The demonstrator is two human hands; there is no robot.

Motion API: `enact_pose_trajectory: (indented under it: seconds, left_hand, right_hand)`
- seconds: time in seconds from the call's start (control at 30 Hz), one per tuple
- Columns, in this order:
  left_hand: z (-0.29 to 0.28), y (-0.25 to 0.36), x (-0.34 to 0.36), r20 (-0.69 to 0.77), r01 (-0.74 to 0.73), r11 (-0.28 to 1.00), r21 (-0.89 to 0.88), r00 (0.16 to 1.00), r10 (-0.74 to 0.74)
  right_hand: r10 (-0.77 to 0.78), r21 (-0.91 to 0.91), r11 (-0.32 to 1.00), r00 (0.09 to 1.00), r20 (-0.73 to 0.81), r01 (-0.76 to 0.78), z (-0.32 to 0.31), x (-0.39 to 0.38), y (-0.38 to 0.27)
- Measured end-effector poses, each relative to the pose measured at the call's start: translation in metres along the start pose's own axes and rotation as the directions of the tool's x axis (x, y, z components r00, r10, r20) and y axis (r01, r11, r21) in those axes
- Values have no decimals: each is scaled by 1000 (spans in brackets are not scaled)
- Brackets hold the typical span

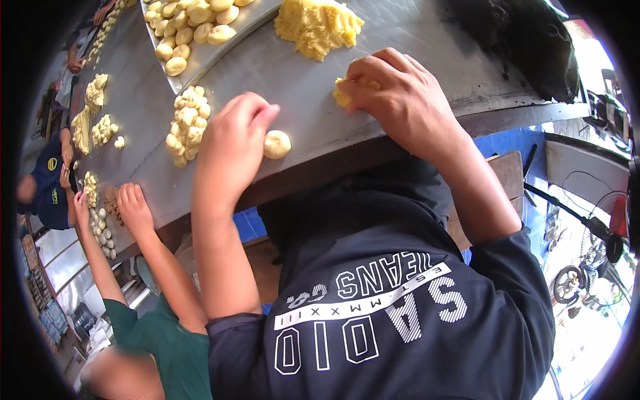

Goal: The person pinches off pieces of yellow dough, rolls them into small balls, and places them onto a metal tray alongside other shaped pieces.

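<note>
On the grey metal bench (pixel 300 117), close to its near edge, a smooth pale dough ball (pixel 277 145) sits just to the right of my left hand (pixel 232 143). That hand is bent over with its fingers curled in and the thumb sticking out above the ball; I can't tell whether anything is tucked in the palm. Further right, my right hand (pixel 407 100) is mostly closed, fingers bent over a small yellow lump (pixel 343 99) that shows past the fingertips. Beyond it lies a big rough yellow mound (pixel 317 28). Left of that is a tray (pixel 200 60) of rounded dough balls (pixel 200 19), and a heap of dough pieces (pixel 188 127) lies nearer me, beside my left hand. To my left, a co-worker in a green shirt (pixel 173 347) rests a hand next to a brown heap (pixel 111 203).
</note>
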State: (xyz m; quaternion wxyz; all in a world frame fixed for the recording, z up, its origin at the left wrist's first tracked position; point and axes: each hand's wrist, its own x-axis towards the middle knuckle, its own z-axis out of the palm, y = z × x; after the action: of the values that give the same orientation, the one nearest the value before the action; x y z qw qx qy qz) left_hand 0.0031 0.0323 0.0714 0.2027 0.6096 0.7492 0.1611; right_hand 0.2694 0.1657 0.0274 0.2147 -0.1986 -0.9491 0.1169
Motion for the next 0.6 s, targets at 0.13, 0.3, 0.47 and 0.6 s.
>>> enact_pose_trajectory:
  seconds: [0.13, 0.3, 0.47, 0.6]
  left_hand:
    - [39, 6, -3, -169, -118, 822, 557, 953, 251]
    - [32, -31, -37, -356, -255, 967, -31, 906, 228]
    - [18, -11, -28, -407, -295, 539, -789, 908, -99]
    - [1, -45, -23, -525, -323, 510, -797, 788, -321]
  right_hand:
    - [-67, -179, 983, 984, -165, 37, -4, 1, -4]
    - [-32, 59, 998, 993, -113, 39, -5, -9, -9]
    - [35, -100, 994, 998, -60, -41, -7, 7, -1]
    - [80, -141, 987, 996, -27, -83, 7, 17, 3]
